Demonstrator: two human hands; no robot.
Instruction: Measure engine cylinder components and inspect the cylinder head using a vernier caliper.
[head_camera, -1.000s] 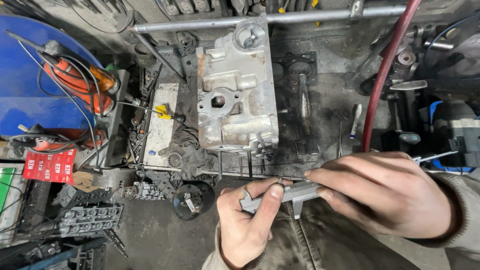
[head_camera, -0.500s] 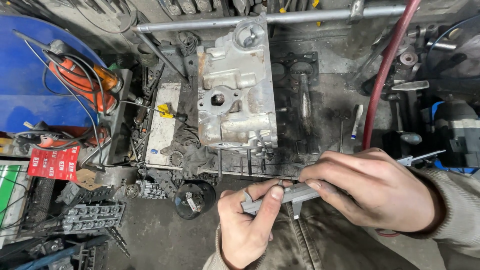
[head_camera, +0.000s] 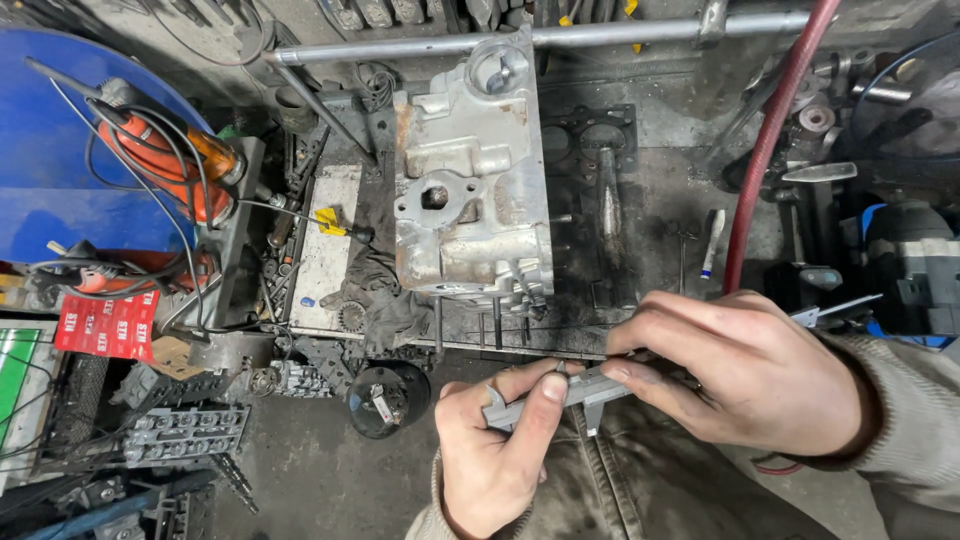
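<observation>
A slim steel caliper (head_camera: 570, 392) is pinched by the left hand (head_camera: 505, 445) and right hand (head_camera: 745, 375); rigid, light, probably oily, best gripped along the beam.

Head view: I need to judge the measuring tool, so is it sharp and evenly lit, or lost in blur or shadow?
Head view: light is soft and even, no hard glare; the caliper between left hand and right hand is fairly sharp; its scale is too small to make out; right edge falls dark.
</observation>
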